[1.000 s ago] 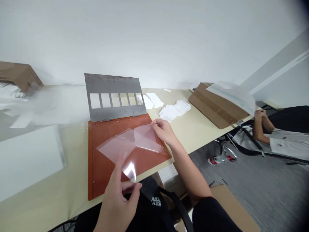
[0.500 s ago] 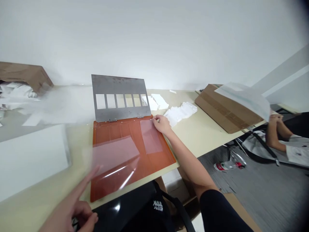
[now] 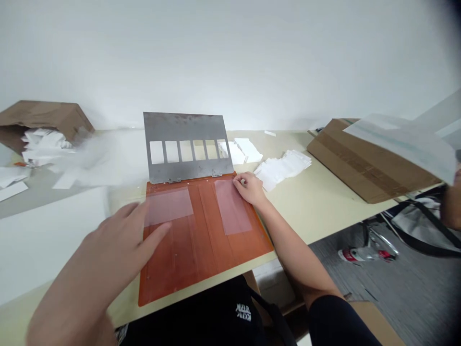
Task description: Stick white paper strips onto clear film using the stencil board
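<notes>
At the far left of the cream table, a torn cardboard box spills white paper scraps, and a broad white panel lies nearer the front edge. The person's left hand hovers, slightly blurred, over the near-left part of an orange board, its fingers spread wide and holding nothing. Just beyond the fingertips, a clear film sheet lies near the board's top-left corner. Half a second ago this sheet was curling up at the board's front edge; now it lies flat, so both sheets rest on the board, well apart, with bare orange between them. A hinged steel stencil plate with six rectangular windows stands tilted up from the board's far edge. A second clear film sheet lies near the board's top-right corner, running lengthwise toward the front edge. The right hand rests at its far corner with the fingers curled narrowly; whether they pinch the film, I cannot tell. Further right are stacks of white paper pieces, a flat cardboard box, and a translucent plastic bag at the table's right end.
</notes>
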Tool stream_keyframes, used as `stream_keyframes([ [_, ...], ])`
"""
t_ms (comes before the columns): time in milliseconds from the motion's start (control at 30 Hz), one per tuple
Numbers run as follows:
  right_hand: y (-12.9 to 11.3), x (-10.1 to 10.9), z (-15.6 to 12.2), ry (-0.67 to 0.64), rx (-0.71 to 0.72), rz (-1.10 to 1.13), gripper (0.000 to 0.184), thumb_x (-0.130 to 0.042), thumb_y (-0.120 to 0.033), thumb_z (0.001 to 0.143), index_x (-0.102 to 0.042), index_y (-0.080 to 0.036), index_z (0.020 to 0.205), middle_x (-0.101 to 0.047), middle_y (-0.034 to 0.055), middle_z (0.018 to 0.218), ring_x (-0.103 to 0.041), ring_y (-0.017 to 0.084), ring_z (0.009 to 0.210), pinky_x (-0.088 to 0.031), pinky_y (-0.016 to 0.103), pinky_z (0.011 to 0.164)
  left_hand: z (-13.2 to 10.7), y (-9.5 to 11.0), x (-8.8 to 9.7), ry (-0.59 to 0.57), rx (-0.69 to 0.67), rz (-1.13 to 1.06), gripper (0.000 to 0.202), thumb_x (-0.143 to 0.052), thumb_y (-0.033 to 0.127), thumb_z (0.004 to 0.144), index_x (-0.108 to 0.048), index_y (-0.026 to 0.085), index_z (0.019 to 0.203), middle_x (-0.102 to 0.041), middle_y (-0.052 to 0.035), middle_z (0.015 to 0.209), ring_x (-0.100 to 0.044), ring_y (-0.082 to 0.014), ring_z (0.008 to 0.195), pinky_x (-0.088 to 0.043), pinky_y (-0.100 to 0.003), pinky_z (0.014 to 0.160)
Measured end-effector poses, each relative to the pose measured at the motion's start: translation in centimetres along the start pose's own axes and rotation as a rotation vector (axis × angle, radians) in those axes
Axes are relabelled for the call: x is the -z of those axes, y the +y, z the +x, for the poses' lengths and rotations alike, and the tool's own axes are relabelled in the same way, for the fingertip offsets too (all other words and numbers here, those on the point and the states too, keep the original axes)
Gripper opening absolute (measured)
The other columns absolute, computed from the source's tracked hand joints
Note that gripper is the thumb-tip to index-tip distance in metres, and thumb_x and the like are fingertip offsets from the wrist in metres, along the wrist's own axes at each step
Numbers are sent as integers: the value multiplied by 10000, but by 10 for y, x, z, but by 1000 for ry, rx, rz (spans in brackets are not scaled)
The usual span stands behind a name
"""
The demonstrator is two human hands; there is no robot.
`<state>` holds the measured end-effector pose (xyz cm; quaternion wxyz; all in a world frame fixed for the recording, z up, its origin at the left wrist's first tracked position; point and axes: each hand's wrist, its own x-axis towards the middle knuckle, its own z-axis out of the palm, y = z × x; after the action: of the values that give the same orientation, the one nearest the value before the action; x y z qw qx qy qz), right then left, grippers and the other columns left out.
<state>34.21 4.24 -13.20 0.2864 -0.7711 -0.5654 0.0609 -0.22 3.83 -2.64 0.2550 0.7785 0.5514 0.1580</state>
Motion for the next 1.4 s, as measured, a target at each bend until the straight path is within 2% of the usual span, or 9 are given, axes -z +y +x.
stream_keyframes([
  [67,0,0,-1,-2,20,-11,216,-516,-329,881,-701,-221,909,-692,60,1024,-604,207,897,-359,349,798,31,49,-5,-105,-114,266,357,-486,460,913,-668,198,1073,-670,-100,1083,-593,-366,1142,-431,-502,977],
  [133,0,1,-3,0,40,-24,222,-506,-325,889,-697,-216,915,-690,70,1035,-600,221,934,-337,353,793,63,87,-22,-195,-272,395,310,-411,275,955,-645,189,1140,-665,-106,1092,-641,-310,1041,-473,-449,895],
  [233,0,3,-4,6,64,-45,239,-489,-324,905,-698,-208,912,-682,93,1050,-577,252,1006,-300,357,784,100,107,-62,-281,-471,475,288,-419,151,939,-656,158,1103,-654,-134,1103,-634,-282,1041,-469,-410,866],
  [333,1,5,-3,9,89,-58,243,-494,-335,918,-706,-216,914,-673,96,1061,-551,269,1042,-271,360,779,119,99,-93,-310,-580,514,230,-531,213,915,-660,139,1091,-618,-159,1201,-562,-318,1163,-425,-457,940],
  [400,1,5,-2,9,98,-58,243,-495,-342,925,-708,-224,921,-672,92,1064,-543,273,1042,-257,363,775,125,89,-101,-307,-635,528,267,-534,292,929,-655,130,1103,-603,-170,1218,-536,-332,1180,-401,-486,955],
  [533,2,4,1,4,103,-43,241,-503,-355,927,-708,-230,905,-675,88,1083,-537,274,1038,-241,367,768,125,77,-100,-304,-703,556,301,-565,381,913,-681,122,1013,-583,-180,1229,-524,-343,1154,-389,-489,926],
  [700,3,4,2,8,104,-18,225,-518,-356,923,-711,-240,905,-682,75,1077,-547,262,1027,-239,363,759,117,69,-102,-265,-726,565,369,-560,445,917,-667,130,1076,-581,-173,1232,-534,-344,1125,-379,-488,903],
  [967,3,2,2,-5,97,1,209,-529,-343,916,-706,-246,860,-693,66,1046,-558,266,1005,-250,364,755,116,57,-111,-198,-756,543,435,-548,462,921,-607,161,1228,-550,-162,1352,-493,-340,1187,-348,-490,906],
  [1400,3,-1,2,13,91,5,200,-535,-332,909,-694,-236,834,-706,65,1022,-567,271,1002,-253,378,769,117,54,-115,-193,-736,505,447,-553,480,896,-634,159,1196,-574,-162,1273,-490,-345,1142,-342,-511,890],
])
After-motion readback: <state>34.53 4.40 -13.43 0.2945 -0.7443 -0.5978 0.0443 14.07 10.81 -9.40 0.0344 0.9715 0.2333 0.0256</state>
